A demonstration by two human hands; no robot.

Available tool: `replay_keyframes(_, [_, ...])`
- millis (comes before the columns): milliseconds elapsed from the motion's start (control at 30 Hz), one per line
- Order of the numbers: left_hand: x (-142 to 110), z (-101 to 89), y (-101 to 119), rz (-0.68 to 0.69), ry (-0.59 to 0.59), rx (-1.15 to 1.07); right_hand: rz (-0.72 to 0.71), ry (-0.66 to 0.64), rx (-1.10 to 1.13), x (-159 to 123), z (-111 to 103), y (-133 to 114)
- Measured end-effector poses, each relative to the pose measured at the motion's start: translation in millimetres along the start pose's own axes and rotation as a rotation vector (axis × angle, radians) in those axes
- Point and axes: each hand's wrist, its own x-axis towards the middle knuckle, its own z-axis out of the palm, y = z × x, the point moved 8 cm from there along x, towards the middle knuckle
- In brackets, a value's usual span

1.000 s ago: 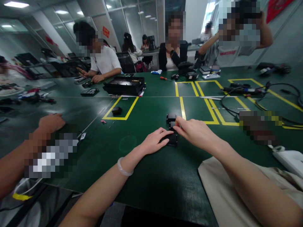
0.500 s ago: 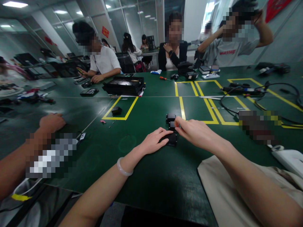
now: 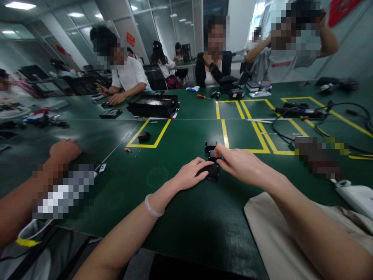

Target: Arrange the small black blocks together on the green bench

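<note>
Head view: left hand [image 3: 190, 174], palm down, fingers extended onto the nearest small black rectangular block [image 3: 212, 172]; right hand [image 3: 236, 161], arched, fingertips pinched at the middle black block [image 3: 215, 155] (firm hold or mere touch, cannot tell). Green tabletop [image 3: 180, 217]: bare toward its near edge. Farthest black block [image 3: 211, 145]: just beyond the right fingertips.

Table [image 3: 177, 217]: bears every item below.
Near block [image 3: 212, 173]: front of row.
Middle block [image 3: 214, 154]: between near block and far block [image 3: 211, 144].
Loose block [image 3: 143, 136]: left of row, inside taped outline [image 3: 142, 146].
Tray [image 3: 153, 105]: behind loose block.
Screwdriver [image 3: 201, 96]: right of tray, behind row.
Cable [image 3: 276, 133]: right of row.
</note>
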Motion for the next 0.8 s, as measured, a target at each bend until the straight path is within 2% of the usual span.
replay_keyframes(200, [0.2, 0.2, -0.2, -0.008, -0.004, -0.007, 0.108, 0.001, -0.098, 1.9, -1.1, 5.5])
replay_keyframes(400, [-0.2, -0.7, 0.1, -0.008, -0.001, -0.006, 0.018, -0.006, 0.002, 1.0, -1.0, 0.5])
replay_keyframes(567, [-0.3, -1.1, 0.8, -0.012, -0.002, -0.011, 0.076, 0.002, -0.051, 0.9, -3.7, 2.7])
replay_keyframes(800, [0.1, -0.3, -0.1, -0.012, 0.001, -0.016, 0.014, -0.017, 0.012, -0.2, -0.3, 0.7])
